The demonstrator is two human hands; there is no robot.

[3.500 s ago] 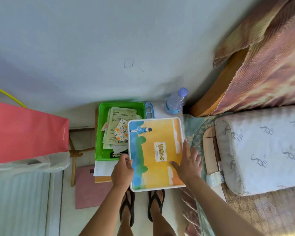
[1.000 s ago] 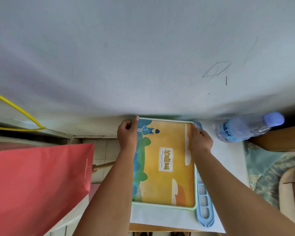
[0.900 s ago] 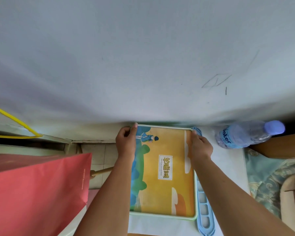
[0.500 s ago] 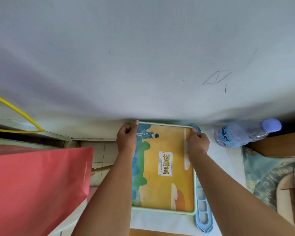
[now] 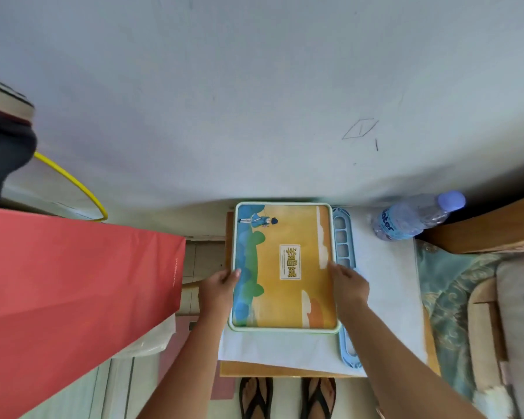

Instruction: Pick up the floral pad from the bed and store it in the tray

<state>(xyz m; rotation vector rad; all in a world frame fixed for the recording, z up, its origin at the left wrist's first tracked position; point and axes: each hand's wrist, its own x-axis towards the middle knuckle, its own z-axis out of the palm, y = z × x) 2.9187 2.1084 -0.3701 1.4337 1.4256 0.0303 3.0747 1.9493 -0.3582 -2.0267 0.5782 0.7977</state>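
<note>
Head view: my left hand (image 5: 220,287) pinched the left rim of the illustrated lid (image 5: 285,267), and my right hand (image 5: 350,285) lay with fingers together against its right rim; I could not tell whether it gripped. The floral pad was hidden, presumably in the tray beneath this lid, so I judged that pressing both rims down evenly would seat it. The lid's central label carried Chinese characters I could not read; the water bottle (image 5: 412,217) right of the lid showed "ater".

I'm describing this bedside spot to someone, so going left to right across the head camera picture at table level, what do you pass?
Red bag → left hand → illustrated lid → right hand → water bottle → patterned bedding. The blue strip beside the lid is partly hidden by the right hand, so I left it out.
</note>
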